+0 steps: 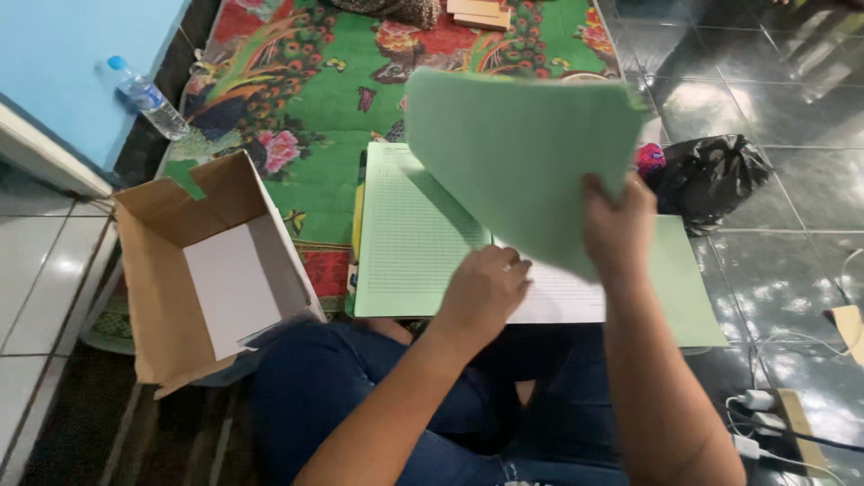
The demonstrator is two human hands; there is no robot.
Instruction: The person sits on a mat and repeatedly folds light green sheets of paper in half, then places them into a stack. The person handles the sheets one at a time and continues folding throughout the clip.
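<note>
At far left, against the blue wall, a plastic water bottle [142, 97] with a blue cap, lying tilted on the edge of the flowered mat [297, 99]. Just below, an open cardboard box [166, 270], flaps spread outward, one white sheet flat on its bottom; probably kept near the knee so that papers stay in easy reach.

In the middle, a stack of green ruled sheets [409, 234] lying on the mat and partly over the lap in dark jeans, turned toward the sitter so the lines read straight. Left hand [486, 288] resting on the lower edge of this stack, fingers curled loosely and pressed down, not closed around anything; seems to keep the lower pages from sliding. Forearm coming up from the bottom of the view, bent slightly inward.

Further right, right hand [621, 225] raised, thumb and fingers pinched on the lower corner of a plain green sheet [522, 162], lifted and curved above the stack, likely held high to uncover the white page beneath. Forearm almost vertical, wrist bent forward.

At right, on the dark glossy tiles, a black plastic bag [711, 175], crumpled, and lower down white chargers with cables [756, 423].
</note>
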